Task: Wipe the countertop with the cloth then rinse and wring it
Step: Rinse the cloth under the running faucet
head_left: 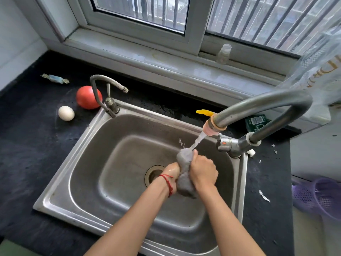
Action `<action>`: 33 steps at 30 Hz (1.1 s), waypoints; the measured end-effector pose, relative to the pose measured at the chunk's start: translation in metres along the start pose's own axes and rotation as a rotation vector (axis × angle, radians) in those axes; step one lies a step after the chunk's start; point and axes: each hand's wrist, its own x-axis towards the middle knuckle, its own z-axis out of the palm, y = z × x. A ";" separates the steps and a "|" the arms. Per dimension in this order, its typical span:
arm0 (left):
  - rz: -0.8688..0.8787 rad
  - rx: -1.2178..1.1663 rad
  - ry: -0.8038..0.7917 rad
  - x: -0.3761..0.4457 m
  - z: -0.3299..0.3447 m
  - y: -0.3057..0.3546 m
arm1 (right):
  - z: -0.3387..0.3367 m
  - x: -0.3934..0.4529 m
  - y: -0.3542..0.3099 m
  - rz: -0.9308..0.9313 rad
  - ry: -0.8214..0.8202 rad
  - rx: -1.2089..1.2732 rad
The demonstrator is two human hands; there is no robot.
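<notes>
A wet grey cloth (pixel 184 174) is bunched between both hands over the steel sink (pixel 77 163), right of the drain (pixel 154 173). My left hand (pixel 172 171), with a red string at the wrist, grips its left side. My right hand (pixel 203 172) is closed around its right side. Water runs from the pink nozzle of the big grey tap (pixel 262 106) onto the top of the cloth. The dark countertop (pixel 27 145) surrounds the sink.
A tomato (pixel 88 97), an egg (pixel 66 113) and a wrapped sweet (pixel 55 78) lie on the counter to the left, behind a small second tap (pixel 105 93). A purple basket (pixel 321 196) stands at the right, a plastic bag (pixel 317 71) above it, a small bottle (pixel 224 53) on the sill.
</notes>
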 end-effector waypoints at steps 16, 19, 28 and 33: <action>0.291 0.008 0.191 -0.022 -0.030 0.000 | -0.041 0.011 0.006 -0.218 0.253 0.767; 0.407 0.088 0.158 -0.034 -0.036 0.013 | -0.039 0.016 0.006 -0.168 0.253 0.887; 0.524 0.429 -0.035 -0.062 -0.035 0.039 | -0.019 -0.017 0.004 -0.317 -0.101 0.751; 0.589 0.514 -0.143 -0.080 -0.037 0.049 | -0.015 -0.017 0.004 -0.405 -0.310 0.720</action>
